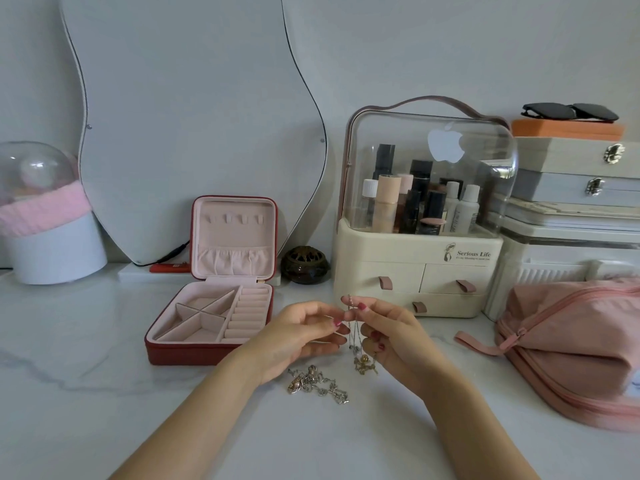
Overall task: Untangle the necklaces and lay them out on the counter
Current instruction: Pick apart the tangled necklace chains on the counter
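Observation:
Thin necklace chains (pixel 354 327) hang between my two hands above the white marble counter (pixel 104 358). My right hand (pixel 391 336) pinches the upper end of the chains between thumb and forefinger. My left hand (pixel 301 336) grips the same strands lower down with its fingertips. A small gold tangle with pendants (pixel 364 363) dangles at the bottom of the held chains, close above the counter. A second knotted heap of silver and gold necklaces (pixel 317 384) lies on the counter just below my left wrist.
An open red jewellery box (pixel 207 353) with a pink lining stands to the left of my hands. Behind are a cream cosmetics organiser (pixel 415 271), a wavy mirror (pixel 194 116) and a dark incense pot (pixel 304 265). A pink zip pouch (pixel 571 348) lies at the right.

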